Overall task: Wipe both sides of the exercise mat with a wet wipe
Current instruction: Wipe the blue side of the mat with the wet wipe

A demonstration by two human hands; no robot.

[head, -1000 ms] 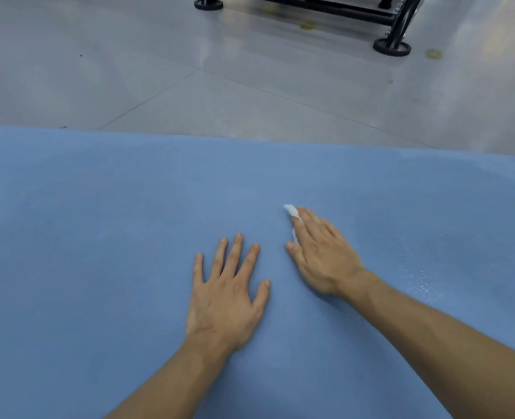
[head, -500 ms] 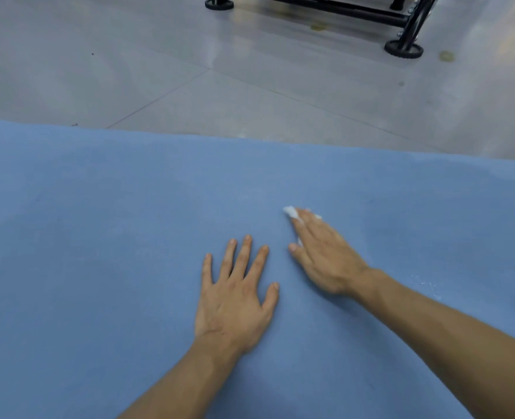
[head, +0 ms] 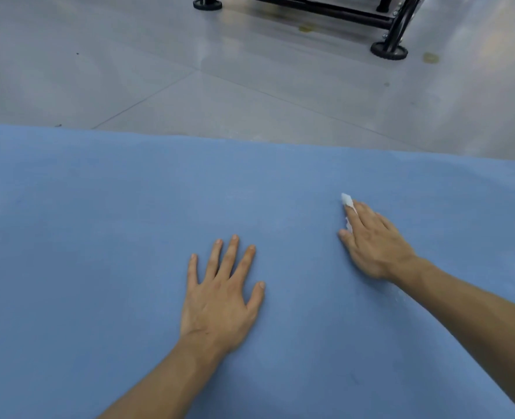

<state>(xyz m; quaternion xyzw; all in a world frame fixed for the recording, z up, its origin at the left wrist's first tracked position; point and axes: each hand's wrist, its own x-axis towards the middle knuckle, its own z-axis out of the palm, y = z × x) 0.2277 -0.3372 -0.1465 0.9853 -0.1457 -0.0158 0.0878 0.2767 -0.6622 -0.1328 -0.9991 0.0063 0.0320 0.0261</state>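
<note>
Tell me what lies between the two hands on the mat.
Only bare blue mat lies between the left hand and the right hand, as the head view shows.

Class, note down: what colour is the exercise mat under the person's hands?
The exercise mat is plain blue, unpatterned; the head view shows it.

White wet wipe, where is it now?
Head view, right of centre: the white wet wipe is pressed under the right hand on the blue exercise mat.

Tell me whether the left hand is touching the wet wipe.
Apart. The head view shows the left hand flat on the mat, with bare mat separating it from the wet wipe under the right hand.
</note>
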